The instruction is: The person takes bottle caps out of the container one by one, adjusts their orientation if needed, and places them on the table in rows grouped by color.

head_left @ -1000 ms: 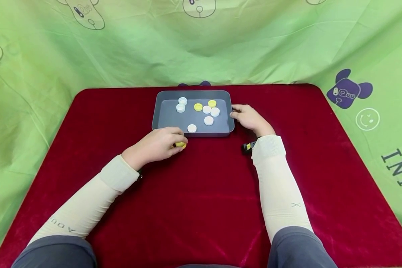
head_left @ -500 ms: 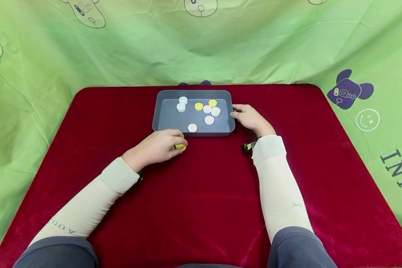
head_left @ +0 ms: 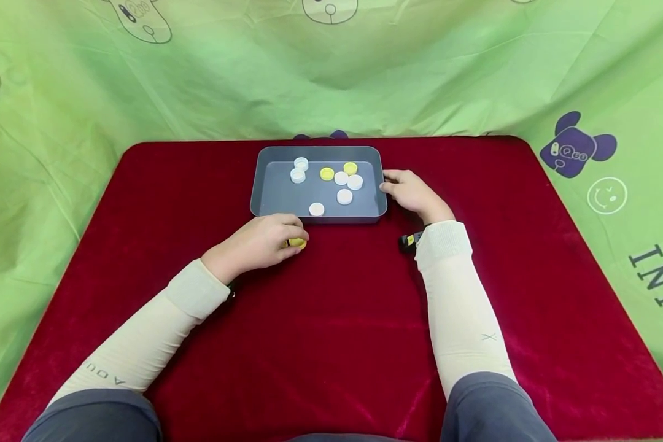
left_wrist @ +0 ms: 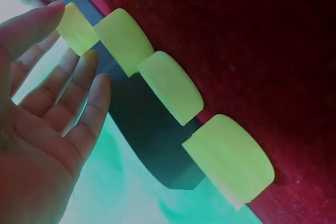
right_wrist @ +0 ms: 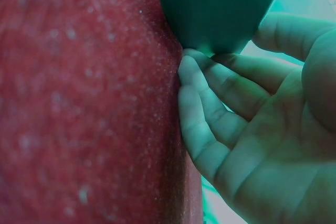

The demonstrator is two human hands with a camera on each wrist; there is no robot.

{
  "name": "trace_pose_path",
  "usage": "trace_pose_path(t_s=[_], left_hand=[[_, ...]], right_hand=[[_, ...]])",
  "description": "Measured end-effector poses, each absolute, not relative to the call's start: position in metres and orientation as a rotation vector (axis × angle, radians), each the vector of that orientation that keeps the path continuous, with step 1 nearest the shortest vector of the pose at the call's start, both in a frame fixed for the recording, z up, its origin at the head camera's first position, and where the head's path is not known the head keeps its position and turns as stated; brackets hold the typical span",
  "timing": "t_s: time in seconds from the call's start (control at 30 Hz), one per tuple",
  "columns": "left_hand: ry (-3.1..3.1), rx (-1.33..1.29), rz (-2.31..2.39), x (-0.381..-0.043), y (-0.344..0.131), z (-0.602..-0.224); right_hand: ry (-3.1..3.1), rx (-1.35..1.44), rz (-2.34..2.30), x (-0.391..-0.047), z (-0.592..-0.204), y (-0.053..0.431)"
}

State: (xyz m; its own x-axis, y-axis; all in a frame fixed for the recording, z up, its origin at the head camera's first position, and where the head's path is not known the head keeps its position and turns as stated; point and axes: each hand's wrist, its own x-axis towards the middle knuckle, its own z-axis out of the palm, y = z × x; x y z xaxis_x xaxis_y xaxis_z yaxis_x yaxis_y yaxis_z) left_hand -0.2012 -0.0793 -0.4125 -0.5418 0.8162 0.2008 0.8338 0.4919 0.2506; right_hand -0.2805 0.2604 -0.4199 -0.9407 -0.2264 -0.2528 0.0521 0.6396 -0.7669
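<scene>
My left hand (head_left: 256, 241) is at the front side of a grey rectangular tray (head_left: 276, 199). Its thumb and fingertips pinch a yellow bottle cap (left_wrist: 77, 29), the far one of a row standing on edge along the tray's front wall. In the left wrist view, more yellow caps (left_wrist: 170, 87) continue that row; the head view mostly hides them behind the hand. At the tray's right end, my right hand (head_left: 414, 195) holds the wall, thumb by the rim and fingers low against the side. White caps (head_left: 344, 197) and two yellow caps (head_left: 327, 174) lie inside the tray.
A dark red cloth covers the table (head_left: 331, 344), with rounded far corners. Behind and beside it hangs a green printed curtain (head_left: 420, 80). A small black wrist device (head_left: 409, 243) sits beside the right cuff.
My left hand has come slightly nearer, with the yellow cap at its fingertips lower than a second ago. The right hand and the tray stay in place.
</scene>
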Motion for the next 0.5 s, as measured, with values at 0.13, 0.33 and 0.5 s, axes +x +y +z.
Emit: trace_pose_path(t_s=[0.13,0.33,0.5], left_hand=[[-2.672,-1.478,-0.498,-0.2015,-0.0791,-0.4144],[-2.67,-1.481,-0.48,-0.2023,-0.08,-0.4186],[-2.656,-1.487,-0.473,-0.2036,-0.0797,-0.4211]], right_hand=[[2.533,-0.134,-1.207,-0.2812,-0.4209,0.2604],[2.549,-0.15,-1.195,-0.2799,-0.4198,0.2593],[2.57,-0.161,-1.177,-0.2782,-0.4179,0.2588]])
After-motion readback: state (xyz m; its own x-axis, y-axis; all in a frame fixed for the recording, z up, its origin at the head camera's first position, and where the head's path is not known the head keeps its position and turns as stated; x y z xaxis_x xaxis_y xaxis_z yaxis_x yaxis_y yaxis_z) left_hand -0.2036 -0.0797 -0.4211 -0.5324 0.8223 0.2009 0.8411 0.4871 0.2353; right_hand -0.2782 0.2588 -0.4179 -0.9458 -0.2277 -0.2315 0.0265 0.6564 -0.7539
